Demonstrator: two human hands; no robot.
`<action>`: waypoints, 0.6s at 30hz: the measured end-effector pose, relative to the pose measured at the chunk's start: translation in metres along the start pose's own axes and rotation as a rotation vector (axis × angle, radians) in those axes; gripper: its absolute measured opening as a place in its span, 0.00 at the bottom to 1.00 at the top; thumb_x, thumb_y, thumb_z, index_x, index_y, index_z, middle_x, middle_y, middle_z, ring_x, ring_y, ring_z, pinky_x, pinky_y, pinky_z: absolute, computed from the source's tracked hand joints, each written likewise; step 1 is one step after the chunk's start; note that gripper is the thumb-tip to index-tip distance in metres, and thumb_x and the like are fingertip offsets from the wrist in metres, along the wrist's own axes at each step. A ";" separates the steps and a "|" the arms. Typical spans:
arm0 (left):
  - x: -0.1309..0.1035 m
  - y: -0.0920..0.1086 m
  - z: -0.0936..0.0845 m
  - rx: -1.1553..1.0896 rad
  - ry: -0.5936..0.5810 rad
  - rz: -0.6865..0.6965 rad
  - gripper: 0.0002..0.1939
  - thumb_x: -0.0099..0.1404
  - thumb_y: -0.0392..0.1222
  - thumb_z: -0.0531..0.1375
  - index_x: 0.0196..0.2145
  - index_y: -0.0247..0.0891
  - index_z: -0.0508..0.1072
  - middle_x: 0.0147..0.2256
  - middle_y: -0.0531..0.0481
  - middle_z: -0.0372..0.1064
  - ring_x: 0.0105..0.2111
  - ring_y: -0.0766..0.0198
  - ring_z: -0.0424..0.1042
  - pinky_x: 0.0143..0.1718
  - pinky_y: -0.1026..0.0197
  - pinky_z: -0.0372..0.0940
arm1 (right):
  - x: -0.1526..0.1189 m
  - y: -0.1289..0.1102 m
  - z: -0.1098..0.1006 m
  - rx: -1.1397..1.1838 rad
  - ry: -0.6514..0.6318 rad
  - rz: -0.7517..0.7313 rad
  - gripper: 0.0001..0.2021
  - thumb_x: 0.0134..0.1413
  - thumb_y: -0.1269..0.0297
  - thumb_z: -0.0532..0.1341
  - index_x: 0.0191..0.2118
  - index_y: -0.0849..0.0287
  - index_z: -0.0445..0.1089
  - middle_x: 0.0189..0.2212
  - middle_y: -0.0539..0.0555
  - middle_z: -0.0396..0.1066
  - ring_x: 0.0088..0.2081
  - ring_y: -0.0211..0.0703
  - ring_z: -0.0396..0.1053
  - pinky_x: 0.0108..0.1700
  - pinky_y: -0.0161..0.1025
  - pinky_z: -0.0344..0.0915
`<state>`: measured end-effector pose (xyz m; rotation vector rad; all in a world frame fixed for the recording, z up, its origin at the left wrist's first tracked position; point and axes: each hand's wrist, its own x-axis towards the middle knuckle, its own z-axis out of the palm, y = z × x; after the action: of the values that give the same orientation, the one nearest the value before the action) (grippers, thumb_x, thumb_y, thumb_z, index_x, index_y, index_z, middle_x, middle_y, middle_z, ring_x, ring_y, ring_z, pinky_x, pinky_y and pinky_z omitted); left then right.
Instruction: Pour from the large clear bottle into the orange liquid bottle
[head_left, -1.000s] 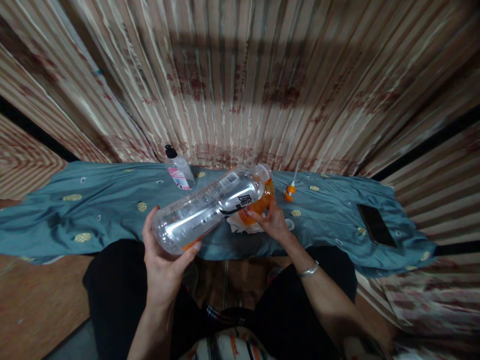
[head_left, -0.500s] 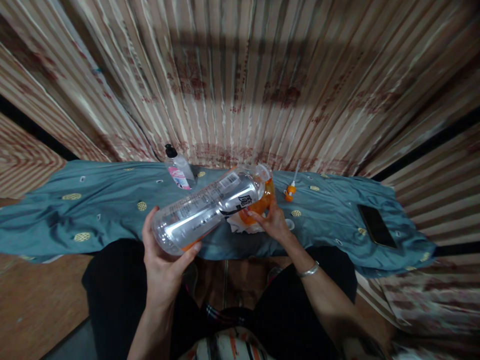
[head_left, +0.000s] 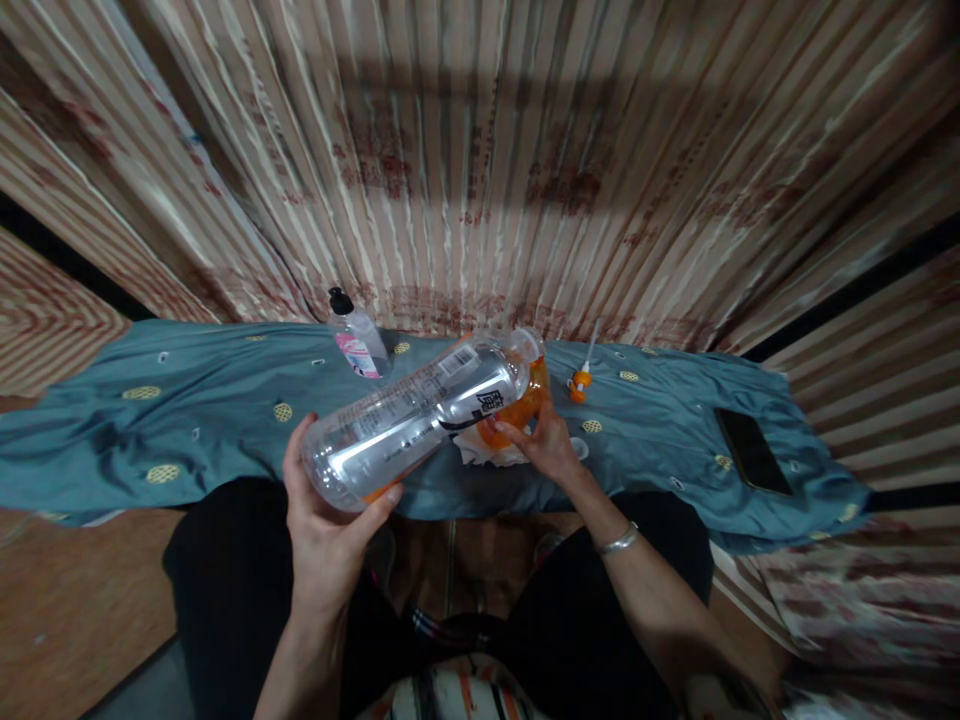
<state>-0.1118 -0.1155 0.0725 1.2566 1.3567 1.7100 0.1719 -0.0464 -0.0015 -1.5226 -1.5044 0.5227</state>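
Note:
My left hand (head_left: pixel 330 510) grips the base of a large clear plastic bottle (head_left: pixel 420 425), which is tilted with its mouth up and to the right. The bottle's mouth lies over the top of an orange bottle (head_left: pixel 517 412), hiding its opening. Around that orange bottle my right hand (head_left: pixel 547 440) is closed. White crumpled tissue (head_left: pixel 487 450) spreads under the orange bottle. To the right lies an orange pump head (head_left: pixel 579 382) with its thin tube pointing away. A small round clear cap (head_left: pixel 579 448) rests beside my right hand.
A bottle with a black pump top and pink label (head_left: pixel 360 345) stands at the back left. On the right a dark phone (head_left: pixel 752 450) lies on the green patterned cloth (head_left: pixel 225 420). Striped curtains (head_left: pixel 480 180) hang close behind and at both sides.

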 end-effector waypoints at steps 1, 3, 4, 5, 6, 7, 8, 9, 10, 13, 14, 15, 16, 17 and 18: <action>0.000 0.000 0.000 -0.004 -0.004 0.000 0.57 0.45 0.44 0.81 0.70 0.47 0.65 0.62 0.43 0.68 0.61 0.49 0.71 0.68 0.46 0.62 | 0.000 0.000 0.000 0.001 -0.003 -0.002 0.41 0.51 0.43 0.73 0.65 0.59 0.63 0.45 0.63 0.82 0.45 0.66 0.82 0.46 0.58 0.78; 0.000 0.000 0.000 -0.016 -0.009 -0.009 0.57 0.45 0.44 0.81 0.70 0.47 0.64 0.62 0.44 0.68 0.61 0.49 0.71 0.68 0.46 0.62 | 0.000 -0.001 -0.001 -0.004 -0.013 0.003 0.42 0.51 0.43 0.73 0.65 0.59 0.62 0.46 0.63 0.82 0.46 0.66 0.82 0.47 0.59 0.78; -0.001 0.000 0.000 -0.019 -0.010 -0.017 0.57 0.45 0.44 0.81 0.70 0.47 0.64 0.62 0.44 0.68 0.61 0.49 0.71 0.68 0.46 0.62 | 0.000 -0.001 -0.001 -0.007 -0.016 0.008 0.42 0.51 0.43 0.73 0.65 0.60 0.62 0.46 0.63 0.82 0.46 0.66 0.82 0.47 0.59 0.78; -0.001 0.000 0.000 -0.021 -0.010 -0.024 0.57 0.45 0.44 0.81 0.70 0.48 0.64 0.62 0.44 0.68 0.61 0.49 0.71 0.68 0.46 0.63 | 0.000 -0.001 -0.001 -0.009 -0.017 0.013 0.42 0.51 0.44 0.73 0.66 0.60 0.62 0.46 0.64 0.82 0.46 0.66 0.82 0.47 0.59 0.78; -0.001 0.000 -0.001 -0.023 -0.009 -0.029 0.58 0.44 0.44 0.81 0.70 0.48 0.64 0.63 0.43 0.68 0.62 0.49 0.70 0.68 0.46 0.63 | 0.000 -0.001 -0.001 -0.010 -0.015 0.015 0.42 0.51 0.44 0.73 0.65 0.60 0.62 0.46 0.64 0.82 0.47 0.67 0.82 0.48 0.59 0.78; -0.002 0.000 -0.001 -0.023 -0.008 -0.033 0.58 0.44 0.44 0.81 0.70 0.48 0.64 0.63 0.43 0.67 0.62 0.49 0.70 0.68 0.46 0.63 | -0.001 0.000 0.000 -0.009 -0.011 0.014 0.42 0.51 0.44 0.73 0.65 0.60 0.63 0.47 0.64 0.82 0.47 0.67 0.82 0.48 0.58 0.78; -0.002 0.000 -0.001 -0.022 -0.007 -0.035 0.58 0.45 0.44 0.81 0.70 0.48 0.64 0.64 0.43 0.67 0.62 0.49 0.70 0.68 0.46 0.63 | -0.001 0.000 0.000 -0.008 -0.006 0.012 0.41 0.51 0.44 0.73 0.65 0.60 0.63 0.47 0.64 0.82 0.48 0.66 0.82 0.48 0.58 0.78; -0.002 0.000 -0.001 -0.022 -0.007 -0.034 0.58 0.45 0.44 0.81 0.70 0.48 0.64 0.63 0.43 0.67 0.62 0.48 0.70 0.68 0.46 0.63 | -0.001 0.000 0.000 -0.009 -0.003 0.009 0.41 0.51 0.44 0.73 0.64 0.60 0.63 0.47 0.64 0.82 0.48 0.66 0.82 0.48 0.58 0.78; -0.002 0.000 -0.001 -0.020 -0.006 -0.031 0.58 0.45 0.44 0.81 0.70 0.48 0.64 0.63 0.43 0.67 0.62 0.48 0.70 0.67 0.46 0.63 | -0.001 0.000 0.000 -0.011 0.000 0.007 0.41 0.51 0.43 0.73 0.64 0.60 0.64 0.47 0.64 0.82 0.47 0.66 0.82 0.48 0.58 0.78; -0.002 0.000 -0.001 -0.011 -0.001 -0.024 0.57 0.45 0.44 0.81 0.70 0.47 0.64 0.62 0.43 0.68 0.61 0.48 0.71 0.67 0.46 0.64 | -0.001 -0.001 0.001 -0.008 0.002 0.004 0.40 0.52 0.44 0.73 0.64 0.59 0.64 0.47 0.64 0.82 0.46 0.66 0.82 0.48 0.58 0.79; -0.002 0.000 -0.001 -0.007 -0.002 -0.025 0.57 0.45 0.44 0.81 0.70 0.47 0.64 0.62 0.43 0.68 0.61 0.48 0.71 0.67 0.45 0.64 | -0.001 -0.001 0.001 -0.003 0.002 0.004 0.40 0.52 0.44 0.73 0.64 0.60 0.64 0.47 0.64 0.82 0.47 0.66 0.82 0.48 0.58 0.79; -0.002 0.000 -0.001 -0.003 -0.003 -0.024 0.57 0.45 0.44 0.81 0.70 0.47 0.64 0.63 0.43 0.68 0.62 0.48 0.71 0.68 0.45 0.64 | -0.001 -0.001 0.001 0.002 0.001 0.003 0.40 0.52 0.44 0.73 0.63 0.60 0.64 0.47 0.64 0.82 0.47 0.66 0.82 0.48 0.58 0.79; -0.002 0.000 -0.001 0.001 -0.004 -0.024 0.57 0.45 0.44 0.80 0.70 0.47 0.64 0.63 0.43 0.68 0.62 0.48 0.71 0.68 0.45 0.63 | -0.001 -0.001 0.001 0.007 0.001 0.003 0.40 0.51 0.43 0.73 0.63 0.60 0.64 0.47 0.64 0.82 0.47 0.66 0.82 0.48 0.58 0.79; -0.002 0.000 -0.001 0.004 -0.006 -0.024 0.57 0.45 0.45 0.80 0.70 0.47 0.64 0.62 0.43 0.68 0.62 0.48 0.71 0.68 0.44 0.63 | -0.001 -0.001 0.001 0.010 0.002 0.001 0.39 0.51 0.43 0.73 0.63 0.60 0.64 0.47 0.64 0.82 0.47 0.66 0.82 0.49 0.59 0.79; -0.002 0.000 -0.001 0.005 -0.006 -0.022 0.57 0.45 0.45 0.80 0.70 0.47 0.64 0.62 0.43 0.68 0.62 0.47 0.71 0.68 0.44 0.63 | -0.001 -0.001 0.001 0.012 0.005 -0.001 0.40 0.51 0.43 0.73 0.63 0.60 0.64 0.47 0.64 0.82 0.47 0.66 0.82 0.49 0.59 0.79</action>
<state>-0.1116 -0.1176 0.0720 1.2446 1.3668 1.6874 0.1705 -0.0475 -0.0015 -1.5131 -1.4953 0.5259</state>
